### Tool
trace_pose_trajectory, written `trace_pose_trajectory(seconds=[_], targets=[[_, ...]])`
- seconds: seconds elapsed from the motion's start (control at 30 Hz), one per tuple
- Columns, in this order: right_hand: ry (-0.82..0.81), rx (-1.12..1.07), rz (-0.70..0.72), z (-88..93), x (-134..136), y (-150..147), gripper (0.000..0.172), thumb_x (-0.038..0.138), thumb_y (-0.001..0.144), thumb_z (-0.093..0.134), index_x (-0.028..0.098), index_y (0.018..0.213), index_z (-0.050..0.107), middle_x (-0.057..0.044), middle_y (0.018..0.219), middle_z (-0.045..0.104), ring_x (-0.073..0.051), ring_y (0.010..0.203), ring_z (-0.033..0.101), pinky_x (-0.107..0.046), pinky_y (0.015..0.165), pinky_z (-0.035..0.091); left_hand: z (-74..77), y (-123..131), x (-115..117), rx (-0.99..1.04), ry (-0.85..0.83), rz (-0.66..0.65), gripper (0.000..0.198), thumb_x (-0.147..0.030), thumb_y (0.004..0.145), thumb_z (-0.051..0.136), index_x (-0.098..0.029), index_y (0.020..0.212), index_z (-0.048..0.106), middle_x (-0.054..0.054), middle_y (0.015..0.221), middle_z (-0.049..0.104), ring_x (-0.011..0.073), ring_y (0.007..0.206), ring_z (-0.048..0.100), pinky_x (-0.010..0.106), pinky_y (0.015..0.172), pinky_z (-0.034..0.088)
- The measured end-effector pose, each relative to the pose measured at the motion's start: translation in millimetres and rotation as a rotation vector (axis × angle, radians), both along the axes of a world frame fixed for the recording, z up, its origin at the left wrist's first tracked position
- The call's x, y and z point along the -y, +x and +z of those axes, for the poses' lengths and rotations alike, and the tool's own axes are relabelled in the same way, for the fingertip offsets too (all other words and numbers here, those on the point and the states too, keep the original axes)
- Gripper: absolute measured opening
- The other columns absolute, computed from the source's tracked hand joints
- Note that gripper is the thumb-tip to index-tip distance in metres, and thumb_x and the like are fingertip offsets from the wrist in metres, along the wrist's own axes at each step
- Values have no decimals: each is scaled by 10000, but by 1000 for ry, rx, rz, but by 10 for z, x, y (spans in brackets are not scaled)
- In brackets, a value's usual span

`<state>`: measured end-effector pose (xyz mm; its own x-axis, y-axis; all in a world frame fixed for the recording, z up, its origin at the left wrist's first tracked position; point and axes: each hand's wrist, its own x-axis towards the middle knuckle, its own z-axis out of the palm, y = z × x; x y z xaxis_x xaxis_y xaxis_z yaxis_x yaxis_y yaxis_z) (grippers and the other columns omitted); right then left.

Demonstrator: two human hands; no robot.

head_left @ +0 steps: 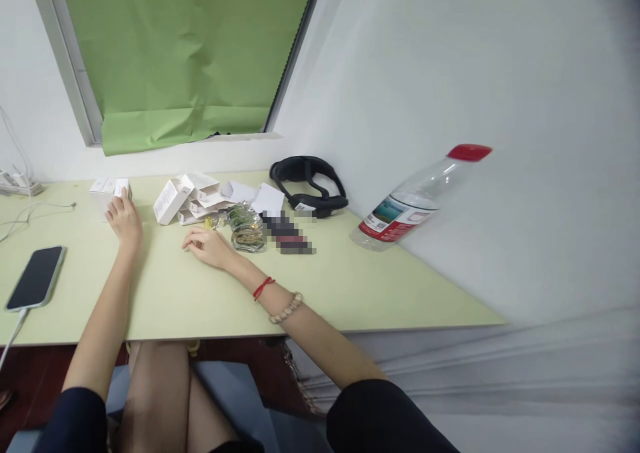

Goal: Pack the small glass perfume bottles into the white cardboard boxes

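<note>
My left hand (123, 220) is at the front of a group of upright white boxes (104, 188) at the table's back left, its fingers apart and touching the nearest faces. My right hand (206, 246) rests on the table with fingers loosely curled, and nothing shows in its grasp. Just beyond it lie a small yellow item (209, 223) and a pile of clear packets (247, 228). Several white boxes (173, 200), some tilted or opened, are heaped behind the packets, between my two hands.
On the pale green table (320, 300), a black headset (320, 203) stands at the back, near a blurred dark item (287, 233). A red-capped bottle (400, 213) is at the right. A phone (36, 278) with a cable lies at the left, below thin wires (30, 204).
</note>
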<state>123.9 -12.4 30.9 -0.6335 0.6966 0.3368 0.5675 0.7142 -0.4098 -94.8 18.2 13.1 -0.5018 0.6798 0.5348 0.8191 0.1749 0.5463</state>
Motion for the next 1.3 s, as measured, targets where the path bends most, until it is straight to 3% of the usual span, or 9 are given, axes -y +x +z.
trace_pose_trajectory(seconds=[0.3, 0.5, 0.8, 1.3], targets=[[-32, 13, -4, -19, -12, 0, 200, 39, 778, 552, 176, 764, 697, 3, 886, 654, -84, 621, 512, -226, 631, 389, 4, -9, 26, -76, -16, -41, 401, -207, 902, 324, -126, 1159, 621, 203, 1218, 514, 361, 1124, 441, 523, 932, 340], [-38, 32, -18, -34, -21, 5, 209, 35, 778, 546, 173, 767, 702, 1, 889, 652, -79, 610, 508, -229, 639, 386, 13, 24, 10, -114, -40, 11, 535, -165, 881, 331, -107, 1409, 392, 219, 1232, 499, 351, 1094, 472, 494, 907, 374], [-29, 40, -6, -41, -30, 8, 227, 29, 770, 534, 177, 757, 706, 0, 878, 657, -78, 600, 496, -224, 620, 366, 53, 39, 28, -106, -19, -19, 537, -164, 851, 357, -41, 1369, 424, 246, 1236, 491, 357, 1110, 468, 488, 924, 381], [-48, 51, -5, -41, -22, 15, 249, 15, 755, 521, 180, 760, 707, -6, 855, 650, -92, 630, 496, -226, 619, 369, -53, 48, 20, 66, 80, -25, 491, -237, 848, 503, -167, 1334, 481, 224, 1336, 369, 364, 1256, 372, 512, 1004, 340]])
